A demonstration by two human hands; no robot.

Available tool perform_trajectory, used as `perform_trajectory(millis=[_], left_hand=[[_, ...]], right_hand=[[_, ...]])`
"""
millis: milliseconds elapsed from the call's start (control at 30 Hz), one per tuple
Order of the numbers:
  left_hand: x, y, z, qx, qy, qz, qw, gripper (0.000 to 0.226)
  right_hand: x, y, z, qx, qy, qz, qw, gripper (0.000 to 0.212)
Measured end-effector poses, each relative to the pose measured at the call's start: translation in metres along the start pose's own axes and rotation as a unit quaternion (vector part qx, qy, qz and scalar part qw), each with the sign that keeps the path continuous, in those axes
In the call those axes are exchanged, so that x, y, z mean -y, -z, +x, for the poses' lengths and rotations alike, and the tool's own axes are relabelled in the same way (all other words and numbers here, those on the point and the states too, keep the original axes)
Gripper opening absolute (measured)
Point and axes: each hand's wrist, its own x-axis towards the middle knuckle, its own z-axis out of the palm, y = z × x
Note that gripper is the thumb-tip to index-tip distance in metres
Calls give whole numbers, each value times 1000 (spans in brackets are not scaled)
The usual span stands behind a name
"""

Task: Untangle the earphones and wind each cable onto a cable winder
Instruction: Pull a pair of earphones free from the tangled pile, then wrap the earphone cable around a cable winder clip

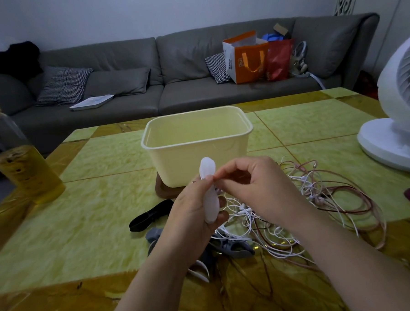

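Earphones (285, 210): heaped in a tangle of white and pink cable on the table (95, 208), just below and to the right of both hands, in front of the cream tub (197, 155). Looks not yet separated: loops crossing one another, buds and plugs buried in the mass.

White cable winder (209, 195) gripped in the left hand (190, 215), fingers curled round its lower half, long axis close to upright, top end leaning slightly toward the tub. Right hand (253, 186) closed in a pinch, fingertips (218, 176) meeting the left hand's at the winder's upper half, apparently on a white cable end; too fine to confirm. Thin white strand trailing from there down toward the heap.

Probably hinges on this for the next move: cable feeding in from the right and below, across the winder's long axis. Hence wrapping best left to the right hand, nearer the heap, the left merely steadying. Some risk of dragging the whole knot along.

Spare winders, black (150, 216) and grey (230, 246), lying flat on the table near the left wrist.
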Motion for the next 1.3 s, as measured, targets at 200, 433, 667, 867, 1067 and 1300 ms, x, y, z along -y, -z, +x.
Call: perform_trajectory(millis=[200,433,667,867,1067,1300], left_hand=[[2,-2,-3,37,-79,81,993,31],[2,-7,-7,79,-115,88,986,31],[3,-4,-3,114,-124,64,984,46],[-1,-3,-5,125,-131,59,982,54],[-8,3,-5,132,-91,119,980,57],[-23,20,-3,37,-131,271,953,58]], right_hand=[[-5,-1,6,6,-134,223,965,19],[2,-2,4,76,-171,381,905,37],[2,-3,3,70,-147,389,907,35],[3,-1,1,77,-106,411,902,42],[-2,4,5,90,-120,412,899,50],[-7,13,9,47,-108,308,944,43]])
